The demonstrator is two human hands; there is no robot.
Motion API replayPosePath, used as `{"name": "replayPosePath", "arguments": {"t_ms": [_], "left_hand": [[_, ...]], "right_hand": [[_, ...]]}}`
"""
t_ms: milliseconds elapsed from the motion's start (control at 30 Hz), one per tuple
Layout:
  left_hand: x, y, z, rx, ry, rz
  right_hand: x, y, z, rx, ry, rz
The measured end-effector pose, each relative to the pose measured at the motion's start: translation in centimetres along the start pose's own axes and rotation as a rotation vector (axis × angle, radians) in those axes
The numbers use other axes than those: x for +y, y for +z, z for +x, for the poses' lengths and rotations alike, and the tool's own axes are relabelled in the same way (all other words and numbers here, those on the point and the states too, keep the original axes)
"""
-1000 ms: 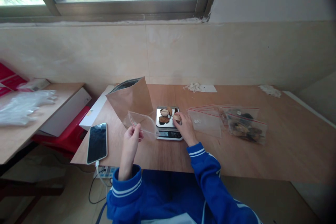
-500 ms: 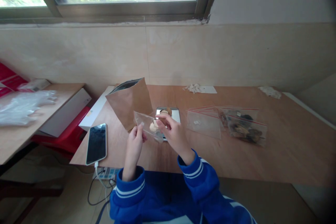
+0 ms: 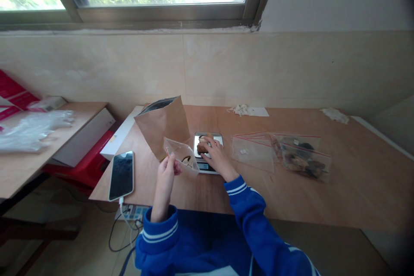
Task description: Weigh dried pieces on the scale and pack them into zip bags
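My left hand [image 3: 167, 169] pinches a small clear zip bag [image 3: 180, 155] and holds it up above the table's near edge; a brownish piece lies inside the bag. My right hand [image 3: 216, 155] reaches over the small steel kitchen scale [image 3: 208, 145], fingers curled down on a dark piece [image 3: 202, 148] on its plate. Another piece sits at the plate's far edge, partly hidden by my fingers.
A brown paper pouch [image 3: 163, 124] stands open left of the scale. A phone [image 3: 121, 175] lies at the table's left corner, plugged in. Clear zip bags [image 3: 254, 152] and filled ones [image 3: 304, 159] lie to the right. A white box [image 3: 121, 136] and a side table [image 3: 39, 138] stand at the left.
My right hand took a pale piece off the scale, put it into the bag held by my left hand, then went back to the scale.
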State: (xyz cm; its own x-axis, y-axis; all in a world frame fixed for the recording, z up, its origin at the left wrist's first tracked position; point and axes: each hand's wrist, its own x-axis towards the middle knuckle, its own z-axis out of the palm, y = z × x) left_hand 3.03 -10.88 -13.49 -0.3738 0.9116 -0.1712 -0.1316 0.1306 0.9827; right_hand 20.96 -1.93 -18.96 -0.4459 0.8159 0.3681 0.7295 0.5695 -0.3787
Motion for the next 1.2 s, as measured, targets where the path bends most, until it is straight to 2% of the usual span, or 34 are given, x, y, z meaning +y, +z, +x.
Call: {"name": "replayPosePath", "arguments": {"t_ms": [233, 367, 467, 533, 567, 633, 700, 733, 833, 900, 1000, 1133, 1200], "left_hand": [[0.2, 0.1, -0.1, -0.019, -0.025, -0.013], [0.0, 0.0, -0.1, 0.000, -0.032, -0.024], [-0.1, -0.1, 0.0, 0.016, -0.037, -0.024], [-0.1, 0.0, 0.0, 0.012, -0.042, -0.027], [-0.1, 0.1, 0.0, 0.011, -0.044, -0.027], [-0.1, 0.4, 0.0, 0.002, -0.045, -0.021], [-0.1, 0.8, -0.1, -0.015, -0.046, -0.019], [-0.1, 1.0, -0.1, -0.027, -0.048, -0.024], [-0.2, 1.6, -0.2, -0.059, -0.072, -0.059], [-0.2, 1.7, -0.3, -0.069, -0.091, -0.078], [-0.2, 1.6, -0.3, -0.070, -0.086, -0.087], [-0.2, 1.4, -0.3, -0.076, -0.085, -0.084], [-0.2, 1.4, -0.4, -0.076, -0.091, -0.088]], "right_hand": [[1.2, 0.6, 0.7, 0.043, -0.014, -0.018], [1.2, 1.4, 0.5, 0.169, 0.011, 0.024], [-0.2, -0.1, 0.2, 0.333, 0.119, 0.169], [-1.7, -2.1, 0.0, 0.372, 0.214, 0.365], [-2.6, -3.2, -0.1, 0.330, 0.247, 0.487], [-4.2, -5.2, -0.1, 0.129, 0.254, 0.698], [-5.7, -6.4, 0.2, -0.028, 0.208, 0.724], [-6.4, -6.6, 0.4, -0.041, 0.178, 0.655], [-7.8, -6.4, 1.3, 0.049, 0.110, 0.358], [-8.1, -6.2, 1.7, 0.066, 0.077, 0.273], [-6.6, -6.1, 2.0, 0.104, 0.092, 0.327], [-1.6, -4.6, 2.0, 0.288, 0.231, 0.295], [0.9, -3.0, 1.9, 0.241, 0.229, 0.173]]}}
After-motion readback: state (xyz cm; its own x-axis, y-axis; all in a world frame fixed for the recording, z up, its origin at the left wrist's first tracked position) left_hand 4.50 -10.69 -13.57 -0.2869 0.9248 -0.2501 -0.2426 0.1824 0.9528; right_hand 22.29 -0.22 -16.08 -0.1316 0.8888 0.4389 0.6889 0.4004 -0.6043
